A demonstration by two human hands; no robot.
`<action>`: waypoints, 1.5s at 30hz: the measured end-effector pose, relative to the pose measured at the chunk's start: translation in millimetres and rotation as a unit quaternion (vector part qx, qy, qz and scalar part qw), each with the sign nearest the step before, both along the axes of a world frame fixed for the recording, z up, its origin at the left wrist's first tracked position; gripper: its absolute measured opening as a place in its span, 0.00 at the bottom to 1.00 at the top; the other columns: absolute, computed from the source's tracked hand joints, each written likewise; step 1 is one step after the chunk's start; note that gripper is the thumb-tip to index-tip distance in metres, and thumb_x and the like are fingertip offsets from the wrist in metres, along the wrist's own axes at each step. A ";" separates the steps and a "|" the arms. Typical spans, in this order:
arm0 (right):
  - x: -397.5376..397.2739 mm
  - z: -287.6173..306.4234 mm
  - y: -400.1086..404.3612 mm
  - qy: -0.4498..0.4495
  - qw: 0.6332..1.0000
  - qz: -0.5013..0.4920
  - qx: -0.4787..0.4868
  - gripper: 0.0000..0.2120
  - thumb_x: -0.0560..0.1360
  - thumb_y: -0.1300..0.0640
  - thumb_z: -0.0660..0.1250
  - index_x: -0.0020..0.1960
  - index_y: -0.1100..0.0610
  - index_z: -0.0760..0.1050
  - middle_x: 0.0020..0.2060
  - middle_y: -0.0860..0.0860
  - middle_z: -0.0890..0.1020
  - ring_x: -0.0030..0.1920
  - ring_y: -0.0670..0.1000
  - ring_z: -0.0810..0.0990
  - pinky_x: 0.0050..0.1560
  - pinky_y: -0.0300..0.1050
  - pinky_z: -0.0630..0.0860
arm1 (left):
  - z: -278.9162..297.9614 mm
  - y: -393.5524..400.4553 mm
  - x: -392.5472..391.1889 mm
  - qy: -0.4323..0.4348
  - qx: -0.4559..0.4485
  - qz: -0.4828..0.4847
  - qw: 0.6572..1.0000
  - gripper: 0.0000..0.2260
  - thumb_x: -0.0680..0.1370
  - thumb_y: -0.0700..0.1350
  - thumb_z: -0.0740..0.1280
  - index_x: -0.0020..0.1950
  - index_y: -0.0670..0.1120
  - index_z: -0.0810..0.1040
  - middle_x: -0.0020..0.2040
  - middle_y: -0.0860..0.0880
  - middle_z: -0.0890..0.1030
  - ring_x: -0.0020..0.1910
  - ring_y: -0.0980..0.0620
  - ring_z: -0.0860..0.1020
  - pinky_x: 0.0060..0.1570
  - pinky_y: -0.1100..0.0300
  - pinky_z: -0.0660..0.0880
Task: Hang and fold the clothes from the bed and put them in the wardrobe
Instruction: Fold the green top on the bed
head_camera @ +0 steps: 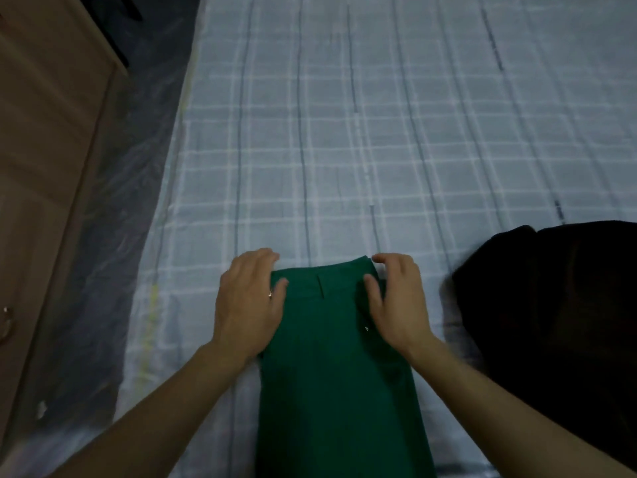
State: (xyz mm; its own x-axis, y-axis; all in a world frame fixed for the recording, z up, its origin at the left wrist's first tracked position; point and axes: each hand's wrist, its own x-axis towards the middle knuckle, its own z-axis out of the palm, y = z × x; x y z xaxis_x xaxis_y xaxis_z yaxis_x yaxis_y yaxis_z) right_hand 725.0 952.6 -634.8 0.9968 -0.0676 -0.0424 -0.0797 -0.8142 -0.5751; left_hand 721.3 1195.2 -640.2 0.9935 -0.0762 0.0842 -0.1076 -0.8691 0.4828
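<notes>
Green trousers (331,357) lying flat on checked bedsheet (379,150), folded lengthwise, waistband end pointing away, near edge of bed, legs running toward bottom of frame. Left hand (248,305) resting along left edge of waistband, fingers curled over far corner, thumb lying on cloth. Right hand (393,305) mirroring on right edge, fingers bent at far corner, thumb pressing on fabric; looks like a light pinch at both corners, though whether cloth sits between fingers and thumb cannot be told for certain. Judged a woven, medium-weight fabric: soft, limp, no stiffness beyond waistband seam and belt loop (322,286); light enough for two hands, likely to slump if lifted from one point. Not fragile; small metal stud (366,328) near right thumb, no snag risk apparent. Best hold judged at the two waistband corners, thickest and firmest part, keeping layers aligned for next fold. Black garment (551,322) heaped just beside on right, apart from trousers; shape and type unreadable in dim light. Leg hems cut off by bottom edge, so full length unknown. Wooden furniture (51,167) at left, partly cropped, possibly wardrobe; interior not visible. Plastic-covered floor (113,236) between furniture and bed. Picture dark, somewhat blurred.
</notes>
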 end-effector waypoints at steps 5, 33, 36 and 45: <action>-39.1 -18.1 17.1 -0.022 0.970 0.205 -0.128 0.29 0.82 0.42 0.55 0.78 0.56 0.60 0.79 0.56 0.57 0.79 0.56 0.53 0.78 0.55 0.52 | -25.6 -15.1 -34.5 0.066 0.191 -0.166 0.965 0.31 0.81 0.61 0.50 0.80 0.46 0.57 0.81 0.48 0.56 0.80 0.46 0.51 0.76 0.40 0.51; -218.8 -44.6 -8.4 0.007 0.923 0.327 -0.201 0.33 0.82 0.40 0.49 0.81 0.55 0.48 0.80 0.55 0.46 0.80 0.56 0.42 0.78 0.60 0.49 | -36.9 -39.7 -228.6 0.060 0.164 -0.225 0.959 0.33 0.82 0.65 0.47 0.82 0.48 0.49 0.82 0.49 0.49 0.81 0.47 0.46 0.75 0.39 0.49; -259.0 -45.8 -37.6 0.039 0.919 0.315 -0.234 0.34 0.81 0.38 0.49 0.81 0.54 0.47 0.80 0.53 0.47 0.80 0.54 0.43 0.76 0.58 0.50 | -39.0 -22.6 -259.4 0.098 0.193 -0.210 0.953 0.34 0.81 0.67 0.47 0.82 0.50 0.49 0.82 0.49 0.49 0.81 0.48 0.45 0.75 0.39 0.51; -277.2 -23.0 -64.5 0.008 0.942 0.281 -0.184 0.35 0.72 0.42 0.71 0.73 0.58 0.69 0.72 0.59 0.69 0.72 0.61 0.67 0.71 0.59 0.67 | -8.6 -30.6 -278.6 0.058 0.155 -0.191 0.968 0.36 0.69 0.57 0.73 0.73 0.45 0.70 0.73 0.43 0.70 0.71 0.42 0.68 0.69 0.44 0.66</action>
State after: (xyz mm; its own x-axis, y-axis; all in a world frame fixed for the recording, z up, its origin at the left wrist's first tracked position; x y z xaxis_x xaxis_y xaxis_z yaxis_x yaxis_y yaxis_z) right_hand 447.7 888.1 -657.8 0.8788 0.4575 -0.1354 0.4171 -0.8745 -0.2476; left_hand 442.7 1164.6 -648.9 0.8892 -0.4438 -0.1111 -0.4106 -0.8813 0.2339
